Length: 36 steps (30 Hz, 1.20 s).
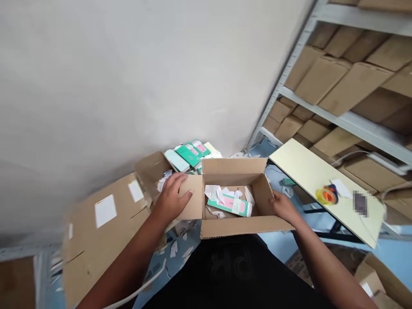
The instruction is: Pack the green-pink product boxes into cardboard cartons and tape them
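Note:
An open cardboard box sits in front of me on my lap. Inside lie a green and pink packet and crumpled white paper. My left hand rests on the box's left flap, fingers curled over its edge. My right hand grips the box's right side wall, fingers closed round it.
A larger brown box with white labels stands at left, with a pile of green and pink packets behind it. A pale board at right carries a tape roll. Metal shelves hold many cartons. Paper scraps litter the blue floor.

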Available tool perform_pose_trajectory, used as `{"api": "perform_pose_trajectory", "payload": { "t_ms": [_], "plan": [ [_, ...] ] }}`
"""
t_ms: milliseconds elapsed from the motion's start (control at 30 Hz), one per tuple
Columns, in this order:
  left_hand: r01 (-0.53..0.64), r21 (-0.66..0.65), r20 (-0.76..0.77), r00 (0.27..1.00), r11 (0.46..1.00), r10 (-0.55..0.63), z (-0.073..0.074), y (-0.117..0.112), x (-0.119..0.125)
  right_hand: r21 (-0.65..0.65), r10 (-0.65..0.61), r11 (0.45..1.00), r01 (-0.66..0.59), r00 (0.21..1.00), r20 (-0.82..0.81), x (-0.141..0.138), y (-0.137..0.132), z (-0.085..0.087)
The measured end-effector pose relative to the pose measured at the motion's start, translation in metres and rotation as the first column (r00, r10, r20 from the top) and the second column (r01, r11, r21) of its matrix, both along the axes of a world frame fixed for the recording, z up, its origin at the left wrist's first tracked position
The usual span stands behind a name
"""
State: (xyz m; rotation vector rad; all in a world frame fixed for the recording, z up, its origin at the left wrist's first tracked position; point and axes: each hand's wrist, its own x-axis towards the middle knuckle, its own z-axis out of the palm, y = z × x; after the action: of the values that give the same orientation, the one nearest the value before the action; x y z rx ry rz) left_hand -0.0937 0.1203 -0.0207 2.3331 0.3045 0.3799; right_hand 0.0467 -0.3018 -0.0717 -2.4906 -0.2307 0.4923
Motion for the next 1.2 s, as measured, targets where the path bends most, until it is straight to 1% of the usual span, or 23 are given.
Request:
{"api": "perform_pose_trajectory", "payload": {
  "t_ms": [33,67,100,167,233,267,300,333,400,433,467,500,600,633,700,767,833,933,1000,1067,1133,1200],
  "plan": [
    [-0.048,-0.044,-0.027,0.999,0.998,0.047,-0.005,-0.01,0.006,0.016,-0.041,0.999,0.041,0.999,0.007,-0.001,-0.013,-0.001],
    [-0.077,-0.114,-0.08,0.994,0.991,0.068,-0.011,-0.021,0.014,0.022,-0.085,0.996,0.085,0.996,0.014,-0.001,-0.026,-0.002],
    [-0.084,-0.2,-0.14,0.989,0.976,0.056,-0.016,-0.034,0.022,0.019,-0.131,0.991,0.131,0.991,0.021,-0.001,-0.039,-0.004],
    [-0.04,-0.377,-0.207,0.977,0.925,-0.043,-0.024,-0.061,0.041,0.001,-0.215,0.977,0.215,0.976,0.037,0.001,-0.064,-0.009],
    [0.034,-0.491,-0.189,0.971,0.87,-0.144,-0.029,-0.09,0.064,-0.014,-0.276,0.961,0.277,0.96,0.053,0.006,-0.089,-0.014],
    [0.057,-0.537,-0.173,0.969,0.842,-0.176,-0.031,-0.105,0.076,-0.023,-0.298,0.954,0.299,0.953,0.059,0.009,-0.102,-0.017],
    [0.067,-0.593,-0.165,0.965,0.803,-0.202,-0.033,-0.121,0.089,-0.031,-0.315,0.948,0.318,0.947,0.064,0.012,-0.116,-0.02],
    [0.064,-0.657,-0.166,0.96,0.751,-0.227,-0.035,-0.137,0.102,-0.039,-0.333,0.941,0.336,0.941,0.068,0.015,-0.13,-0.022],
    [0.036,-0.776,-0.175,0.947,0.63,-0.269,-0.038,-0.172,0.127,-0.05,-0.372,0.925,0.376,0.925,0.076,0.022,-0.161,-0.029],
    [0.025,-0.816,-0.174,0.942,0.578,-0.286,-0.041,-0.19,0.139,-0.05,-0.395,0.916,0.399,0.915,0.079,0.026,-0.177,-0.032],
    [0.025,-0.841,-0.165,0.939,0.54,-0.301,-0.044,-0.21,0.15,-0.044,-0.417,0.906,0.421,0.905,0.079,0.03,-0.193,-0.036],
    [0.035,-0.857,-0.149,0.938,0.514,-0.312,-0.047,-0.229,0.16,-0.035,-0.435,0.898,0.438,0.897,0.077,0.035,-0.209,-0.039],
    [0.087,-0.881,-0.085,0.938,0.464,-0.336,-0.056,-0.284,0.185,-0.003,-0.465,0.885,0.466,0.884,0.051,0.049,-0.252,-0.047],
    [0.103,-0.882,-0.07,0.936,0.459,-0.346,-0.057,-0.3,0.192,0.003,-0.474,0.88,0.474,0.88,0.038,0.055,-0.264,-0.048],
    [0.128,-0.869,-0.063,0.929,0.477,-0.365,-0.058,-0.327,0.207,0.006,-0.501,0.865,0.501,0.865,0.015,0.065,-0.284,-0.049],
    [0.148,-0.846,-0.073,0.92,0.513,-0.385,-0.058,-0.346,0.223,0.007,-0.531,0.847,0.531,0.848,0.001,0.074,-0.299,-0.049],
    [0.152,-0.822,-0.093,0.915,0.549,-0.392,-0.057,-0.359,0.243,0.017,-0.554,0.832,0.554,0.832,0.001,0.083,-0.309,-0.049],
    [0.135,-0.796,-0.122,0.919,0.59,-0.375,-0.06,-0.37,0.276,0.028,-0.593,0.805,0.593,0.805,-0.001,0.097,-0.317,-0.052],
    [0.141,-0.781,-0.117,0.924,0.609,-0.364,-0.065,-0.374,0.299,0.021,-0.622,0.782,0.623,0.782,-0.021,0.108,-0.32,-0.055],
    [0.159,-0.751,-0.099,0.932,0.64,-0.349,-0.072,-0.377,0.321,0.01,-0.644,0.764,0.645,0.764,-0.043,0.123,-0.322,-0.058],
    [0.185,-0.701,-0.082,0.938,0.689,-0.336,-0.079,-0.378,0.345,0.005,-0.659,0.751,0.66,0.751,-0.052,0.142,-0.323,-0.062],
    [0.241,-0.617,-0.045,0.94,0.749,-0.339,-0.085,-0.377,0.372,0.019,-0.672,0.739,0.674,0.739,-0.055,0.163,-0.323,-0.068]
  ]
}}
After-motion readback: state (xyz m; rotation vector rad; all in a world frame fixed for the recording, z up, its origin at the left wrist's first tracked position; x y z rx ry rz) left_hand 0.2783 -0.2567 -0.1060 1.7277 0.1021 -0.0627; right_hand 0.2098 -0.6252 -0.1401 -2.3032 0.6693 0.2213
